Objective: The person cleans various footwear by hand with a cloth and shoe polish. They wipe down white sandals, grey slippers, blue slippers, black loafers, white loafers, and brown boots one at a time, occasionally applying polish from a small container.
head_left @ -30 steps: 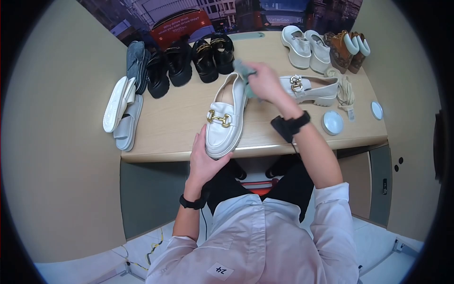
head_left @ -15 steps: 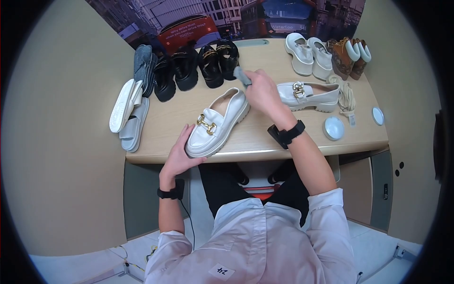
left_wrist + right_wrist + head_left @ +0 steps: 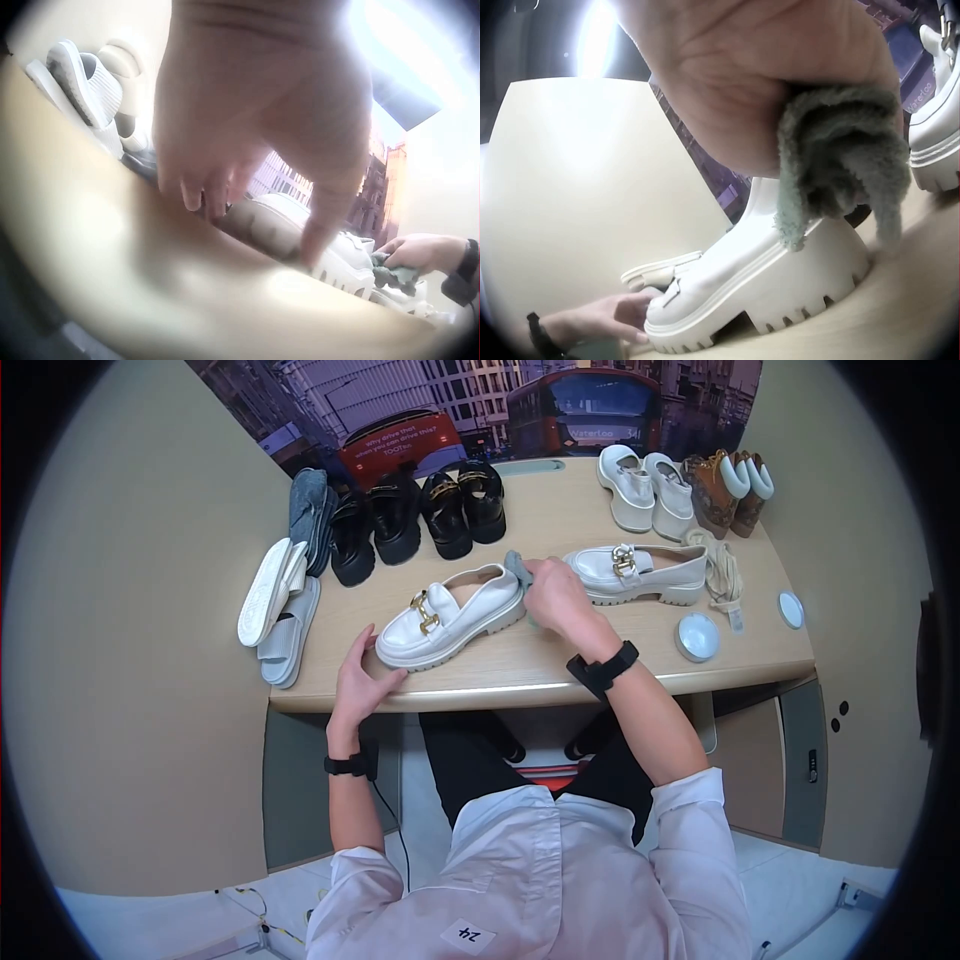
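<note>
A white loafer (image 3: 478,607) with a gold horsebit buckle (image 3: 424,615) stands on the table, toe to the left. My left hand (image 3: 358,682) holds its toe, thumb on the near side and fingers on the far side. At the heel, my right hand (image 3: 562,600) grips a grey-green fuzzy cloth (image 3: 516,566). The right wrist view shows this cloth (image 3: 840,146) bunched under the palm, overlapping the heel of the loafer (image 3: 731,255). A second white loafer (image 3: 660,576) with the same kind of buckle lies just right of my right hand.
Black shoes (image 3: 395,525) and grey-blue slippers (image 3: 312,515) line the back left, white slides (image 3: 290,635) the left edge. White shoes (image 3: 630,490) and brown boots (image 3: 715,500) stand back right. A cream cord bundle (image 3: 725,575), round tin (image 3: 697,637) and lid (image 3: 791,610) lie right.
The loafer has turned from toe-toward-me to nearly sideways, its toe now at the left. My left hand moved left with the toe; my right hand brought the cloth down to the heel.
</note>
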A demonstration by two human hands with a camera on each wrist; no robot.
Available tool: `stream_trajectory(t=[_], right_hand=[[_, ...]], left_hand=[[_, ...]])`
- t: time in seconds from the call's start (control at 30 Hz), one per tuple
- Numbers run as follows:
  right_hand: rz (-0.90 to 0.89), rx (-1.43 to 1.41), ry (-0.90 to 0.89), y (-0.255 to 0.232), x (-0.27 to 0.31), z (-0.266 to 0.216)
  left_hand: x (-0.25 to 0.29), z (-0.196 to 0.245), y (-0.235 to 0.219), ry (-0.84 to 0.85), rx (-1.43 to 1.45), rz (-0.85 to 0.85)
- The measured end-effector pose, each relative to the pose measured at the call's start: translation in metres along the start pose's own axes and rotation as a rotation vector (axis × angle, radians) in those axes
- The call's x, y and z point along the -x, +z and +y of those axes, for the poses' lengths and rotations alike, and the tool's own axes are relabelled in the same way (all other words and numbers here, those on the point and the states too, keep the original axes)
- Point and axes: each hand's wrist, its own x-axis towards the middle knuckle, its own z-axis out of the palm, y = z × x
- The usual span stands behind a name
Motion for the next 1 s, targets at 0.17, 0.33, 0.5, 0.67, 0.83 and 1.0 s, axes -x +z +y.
stream_trajectory(t=[0.17,0.33,0.5,0.67,0.83,1.0], right_hand=[[0.159,-0.185,-0.057,0.01,0.006,0.003],[0.152,-0.199,-0.116,0.018,0.041,-0.003],[0.057,-0.265,-0.17,0.013,0.09,-0.023],[-0.001,-0.378,-0.212,0.034,0.124,-0.044],[0.02,-0.527,-0.223,0.066,0.138,-0.063],[-0.085,-0.7,-0.187,0.061,0.138,-0.044]], left_hand=[[-0.003,0.003,0.008,-0.133,-0.163,0.129],[-0.02,-0.021,0.022,-0.22,0.045,0.203],[-0.045,-0.064,0.02,-0.151,0.337,0.169],[-0.071,-0.038,0.011,-0.146,0.42,-0.064],[-0.106,-0.031,-0.002,-0.185,0.471,-0.182],[-0.096,-0.024,-0.045,0.005,0.262,0.201]])
